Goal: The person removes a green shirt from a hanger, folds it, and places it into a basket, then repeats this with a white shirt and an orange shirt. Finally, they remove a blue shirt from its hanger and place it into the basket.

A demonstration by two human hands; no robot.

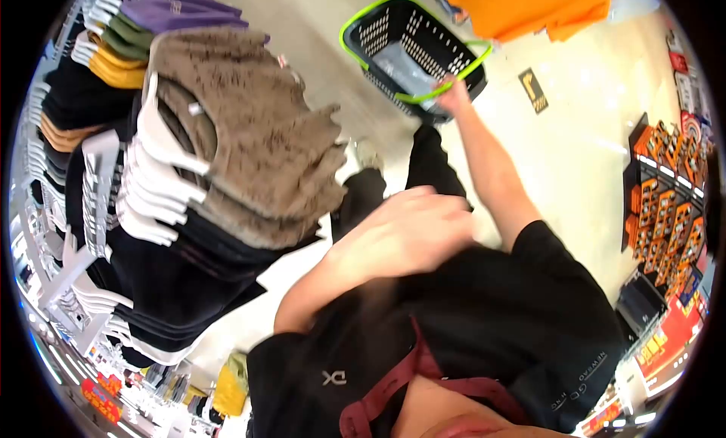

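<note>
My right hand point(454, 95) is closed around the bright green handle point(484, 56) of a black shopping basket point(378, 68), which hangs tilted in front of my legs. A pale grey-blue item point(404, 69), perhaps folded or wrapped, lies inside. My left hand point(423, 225) is bent across in front of my black shirt, smeared by motion, and its fingers are not clearly seen. To its left, a brown-grey fuzzy top with dark flecks point(249, 113) hangs at the front of a rack on a white hanger point(162, 136).
More black garments point(189, 287), yellow ones point(117, 68) and a purple one point(178, 7) crowd the left-hand rack. Orange clothing point(529, 7) hangs beyond the basket. A shelf of orange-packaged goods point(665, 204) stands right. A floor sticker point(533, 90) marks the pale floor.
</note>
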